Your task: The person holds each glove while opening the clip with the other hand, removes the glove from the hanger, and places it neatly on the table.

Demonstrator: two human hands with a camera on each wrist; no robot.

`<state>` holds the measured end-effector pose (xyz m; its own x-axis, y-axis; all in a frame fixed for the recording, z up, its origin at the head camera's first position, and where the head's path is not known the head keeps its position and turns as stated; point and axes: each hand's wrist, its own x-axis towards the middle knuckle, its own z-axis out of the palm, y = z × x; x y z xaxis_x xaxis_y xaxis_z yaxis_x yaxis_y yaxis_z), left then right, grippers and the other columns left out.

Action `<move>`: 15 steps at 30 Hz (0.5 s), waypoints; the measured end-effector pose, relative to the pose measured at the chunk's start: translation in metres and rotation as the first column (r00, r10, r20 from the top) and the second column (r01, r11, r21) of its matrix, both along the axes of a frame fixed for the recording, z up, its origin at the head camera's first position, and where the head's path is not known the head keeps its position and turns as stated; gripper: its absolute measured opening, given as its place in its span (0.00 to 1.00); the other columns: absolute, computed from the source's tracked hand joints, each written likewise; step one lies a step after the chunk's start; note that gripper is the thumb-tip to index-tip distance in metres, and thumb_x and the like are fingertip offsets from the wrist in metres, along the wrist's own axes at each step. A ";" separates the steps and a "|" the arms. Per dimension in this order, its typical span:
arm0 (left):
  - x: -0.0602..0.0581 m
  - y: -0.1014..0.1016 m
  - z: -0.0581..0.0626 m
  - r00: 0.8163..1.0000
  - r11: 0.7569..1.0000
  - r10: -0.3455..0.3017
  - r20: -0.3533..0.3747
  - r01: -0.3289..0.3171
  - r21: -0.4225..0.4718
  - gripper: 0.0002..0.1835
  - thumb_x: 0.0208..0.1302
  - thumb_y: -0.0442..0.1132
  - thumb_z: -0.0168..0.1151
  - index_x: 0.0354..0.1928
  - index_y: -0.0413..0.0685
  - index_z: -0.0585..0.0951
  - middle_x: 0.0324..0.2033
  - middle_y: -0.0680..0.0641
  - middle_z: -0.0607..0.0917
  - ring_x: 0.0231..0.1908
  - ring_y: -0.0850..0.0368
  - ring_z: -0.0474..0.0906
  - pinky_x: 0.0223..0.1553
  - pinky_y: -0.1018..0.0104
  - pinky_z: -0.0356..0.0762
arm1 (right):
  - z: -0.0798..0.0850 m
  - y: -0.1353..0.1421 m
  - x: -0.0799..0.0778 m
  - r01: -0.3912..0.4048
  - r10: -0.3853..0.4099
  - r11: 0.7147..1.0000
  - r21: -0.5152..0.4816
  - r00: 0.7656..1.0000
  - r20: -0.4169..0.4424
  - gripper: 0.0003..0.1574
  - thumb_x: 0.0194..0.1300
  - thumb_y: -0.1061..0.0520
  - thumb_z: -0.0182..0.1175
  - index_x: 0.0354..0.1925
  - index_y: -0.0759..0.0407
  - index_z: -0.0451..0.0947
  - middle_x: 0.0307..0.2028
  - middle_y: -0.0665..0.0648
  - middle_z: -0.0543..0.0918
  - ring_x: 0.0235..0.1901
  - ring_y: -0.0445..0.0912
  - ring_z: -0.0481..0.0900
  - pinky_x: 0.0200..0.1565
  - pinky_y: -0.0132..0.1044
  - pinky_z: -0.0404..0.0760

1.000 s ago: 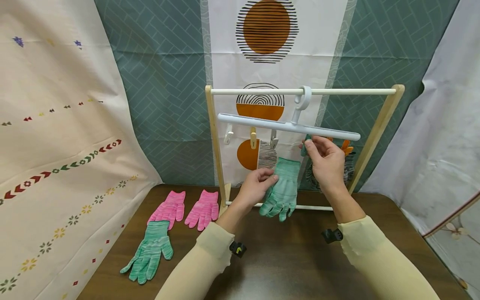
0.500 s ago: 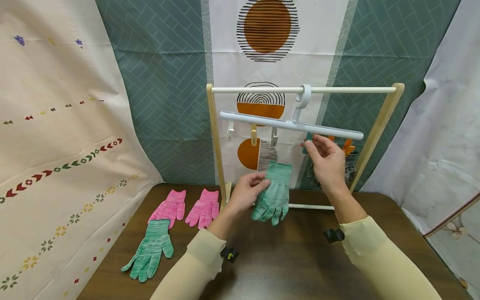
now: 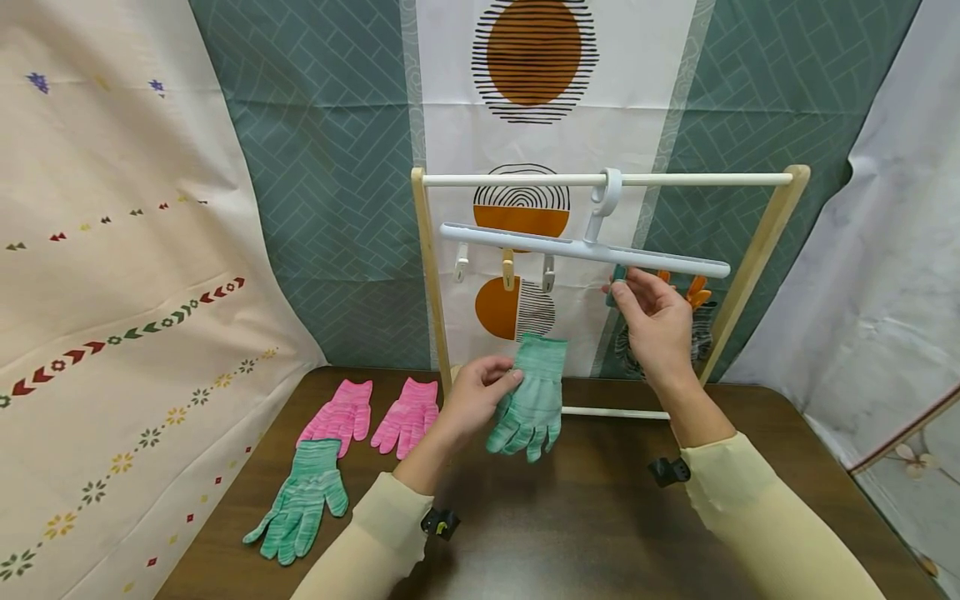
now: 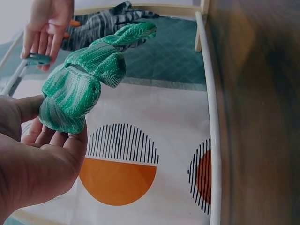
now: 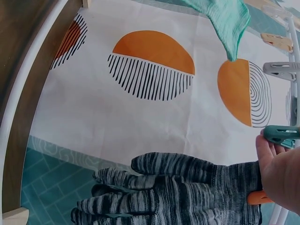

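Note:
In the head view my left hand [image 3: 480, 398] pinches a green knit glove [image 3: 538, 387] near its cuff, fingers dangling below. The left wrist view shows this glove [image 4: 70, 96] between thumb and fingers. My right hand [image 3: 660, 327] pinches a teal clothespin [image 3: 615, 286] under the right half of a pale hanger [image 3: 525, 242]. In the right wrist view the teal clothespin [image 5: 279, 134] sits at the fingertips. Beyond that hand a black-and-grey striped glove [image 5: 187, 194] hangs by orange clothespins [image 3: 697, 293], partly hidden by the hand in the head view.
The hanger hooks over the top rail [image 3: 510, 180] of a wooden rack and tilts down to the right. White, beige [image 3: 508, 271] and grey [image 3: 548, 273] clothespins hang from it. Two pink gloves [image 3: 407, 417] and another green glove [image 3: 303, 500] lie on the brown table [image 3: 562, 517] at left.
My left hand has carried the green glove left and slightly down, away from the teal clothespin. My right hand keeps its pinch on the clothespin, and the hanger has shifted slightly.

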<state>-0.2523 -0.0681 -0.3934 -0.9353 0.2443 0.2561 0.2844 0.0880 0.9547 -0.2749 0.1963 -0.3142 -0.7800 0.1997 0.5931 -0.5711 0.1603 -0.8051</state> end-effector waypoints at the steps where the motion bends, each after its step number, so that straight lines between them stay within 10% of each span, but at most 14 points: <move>1: 0.001 -0.001 0.000 1.000 1.000 0.007 0.006 -0.007 -0.001 0.13 0.77 0.37 0.64 0.55 0.35 0.85 0.42 0.42 0.91 0.40 0.56 0.83 0.45 0.65 0.80 | 0.000 0.000 0.000 0.000 0.000 1.000 -0.002 1.000 0.000 0.27 0.77 0.53 0.66 0.67 0.64 0.80 0.51 0.61 0.89 0.50 0.41 0.87 0.54 0.28 0.81; 15: 0.010 -0.025 -0.009 0.995 0.995 0.095 0.017 -0.094 -0.043 0.14 0.76 0.37 0.66 0.56 0.33 0.85 0.41 0.40 0.91 0.40 0.57 0.82 0.43 0.65 0.79 | 0.000 0.001 -0.001 -0.002 0.002 1.000 -0.003 1.000 -0.001 0.26 0.76 0.53 0.66 0.67 0.63 0.80 0.50 0.60 0.89 0.48 0.42 0.87 0.52 0.28 0.82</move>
<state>-0.2424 -0.0928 -0.4020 -0.9592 0.1648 0.2297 0.2551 0.1544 0.9545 -0.2755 0.1973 -0.3142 -0.7797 0.2001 0.5934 -0.5723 0.1570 -0.8049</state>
